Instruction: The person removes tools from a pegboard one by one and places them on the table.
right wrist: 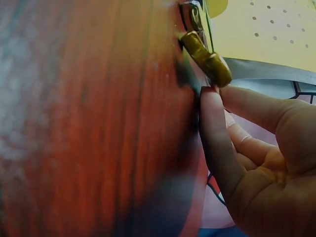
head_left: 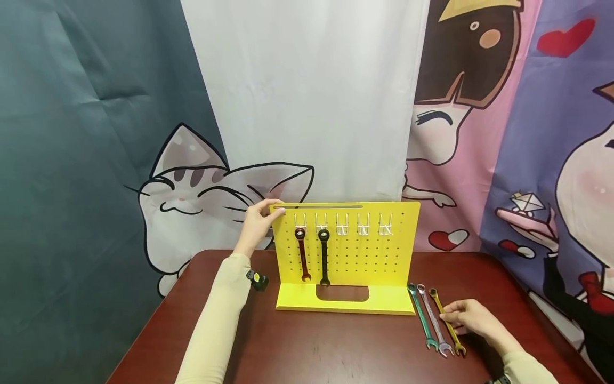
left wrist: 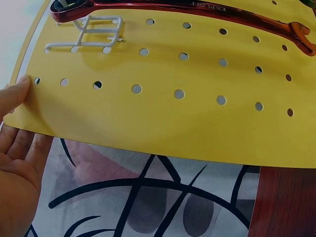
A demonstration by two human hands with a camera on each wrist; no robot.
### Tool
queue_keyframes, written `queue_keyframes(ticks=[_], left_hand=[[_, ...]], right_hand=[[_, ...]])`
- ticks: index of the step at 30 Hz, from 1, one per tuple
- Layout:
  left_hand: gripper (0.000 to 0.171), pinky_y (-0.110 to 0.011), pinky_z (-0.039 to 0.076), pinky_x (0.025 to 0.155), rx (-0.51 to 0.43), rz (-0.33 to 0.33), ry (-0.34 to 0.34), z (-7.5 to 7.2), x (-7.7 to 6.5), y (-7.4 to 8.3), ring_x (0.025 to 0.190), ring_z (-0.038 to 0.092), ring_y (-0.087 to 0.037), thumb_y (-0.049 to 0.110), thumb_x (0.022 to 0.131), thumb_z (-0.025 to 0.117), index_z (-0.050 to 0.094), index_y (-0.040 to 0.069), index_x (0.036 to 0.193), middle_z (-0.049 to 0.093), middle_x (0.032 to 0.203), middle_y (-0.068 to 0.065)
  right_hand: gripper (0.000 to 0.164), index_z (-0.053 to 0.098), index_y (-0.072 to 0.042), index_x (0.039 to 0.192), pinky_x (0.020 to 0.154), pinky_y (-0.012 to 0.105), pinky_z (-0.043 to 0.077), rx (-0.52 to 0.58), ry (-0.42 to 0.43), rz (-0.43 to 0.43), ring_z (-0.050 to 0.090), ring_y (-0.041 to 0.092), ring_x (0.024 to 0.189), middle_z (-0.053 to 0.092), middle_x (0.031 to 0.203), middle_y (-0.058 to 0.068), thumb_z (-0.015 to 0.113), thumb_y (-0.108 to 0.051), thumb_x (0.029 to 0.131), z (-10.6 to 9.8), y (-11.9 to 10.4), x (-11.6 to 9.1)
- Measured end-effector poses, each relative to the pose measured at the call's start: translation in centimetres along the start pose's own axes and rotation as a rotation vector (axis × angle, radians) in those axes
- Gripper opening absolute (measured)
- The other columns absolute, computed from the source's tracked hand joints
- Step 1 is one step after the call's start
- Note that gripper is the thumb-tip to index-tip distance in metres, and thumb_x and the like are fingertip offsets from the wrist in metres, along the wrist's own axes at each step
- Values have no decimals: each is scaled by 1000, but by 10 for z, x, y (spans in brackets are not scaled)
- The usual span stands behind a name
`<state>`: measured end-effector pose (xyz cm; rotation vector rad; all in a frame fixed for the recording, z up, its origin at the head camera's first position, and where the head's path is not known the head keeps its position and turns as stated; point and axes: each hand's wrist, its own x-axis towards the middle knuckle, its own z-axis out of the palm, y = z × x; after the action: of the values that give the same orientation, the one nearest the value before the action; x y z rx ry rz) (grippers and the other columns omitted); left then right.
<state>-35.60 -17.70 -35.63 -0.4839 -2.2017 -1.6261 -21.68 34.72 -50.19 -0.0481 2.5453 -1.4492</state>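
At the upper left corner of a yellow pegboard stand [head_left: 408, 234], my left hand [head_left: 258, 217] grips the edge, thumb in front and fingers behind, as the left wrist view also shows. A red combination wrench [head_left: 303, 257] and a black one [head_left: 324, 260] hang from the two leftmost white hooks. On the table to the right, my right hand [head_left: 472, 320] pinches a gold combination wrench [head_left: 453, 335] between thumb and fingers near its middle. Left of it lie a silver wrench [head_left: 433, 319] and a green wrench [head_left: 422, 314], roughly parallel. The right wrist view shows the gold wrench's open end [right wrist: 217, 69].
Several more white wire hooks [head_left: 363, 225] line the board's upper part, with no wrench on them. The board's flat base [head_left: 297, 298] stands on a dark red wooden table [head_left: 326, 346]. Behind it hangs a cartoon-printed curtain [head_left: 312, 106].
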Motion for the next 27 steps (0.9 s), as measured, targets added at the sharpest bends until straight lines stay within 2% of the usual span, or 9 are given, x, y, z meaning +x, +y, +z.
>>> queue_keyframes(ticks=[6,11,16,23,27], left_hand=[[30,-33,53,68,12,-17,22,-1,-8,-5,80,66,-21,32,90,78,74,12,113,73,100,-10],[29,-28,51,68,10,7,11,1,-4,-3,80,64,-19,32,91,78,74,13,113,73,100,-9],[27,-24,48,64,11,-1,1,2,-2,-2,77,63,-17,30,91,78,75,13,112,73,97,-8],[26,-28,51,67,12,32,16,1,1,-2,79,65,-18,30,91,78,74,13,111,73,97,-9],[27,-36,53,68,17,22,8,1,0,-2,78,64,-18,31,91,78,74,13,111,73,98,-10]], right_hand=[[22,64,12,95,59,33,57,-25,17,26,60,18,67,62,74,2,72,-7,91,6,-1,-2],[19,63,11,92,57,33,57,-64,38,37,60,18,64,60,72,3,73,-5,89,7,-7,-1],[16,64,10,89,57,34,57,-81,37,66,59,17,63,59,71,3,72,-4,88,5,-11,-2],[18,62,8,90,56,35,57,-85,71,82,59,19,62,58,72,5,74,-6,86,6,-15,-1],[18,61,7,90,55,35,57,-77,69,90,60,20,60,59,72,6,74,-6,85,7,-16,-2]])
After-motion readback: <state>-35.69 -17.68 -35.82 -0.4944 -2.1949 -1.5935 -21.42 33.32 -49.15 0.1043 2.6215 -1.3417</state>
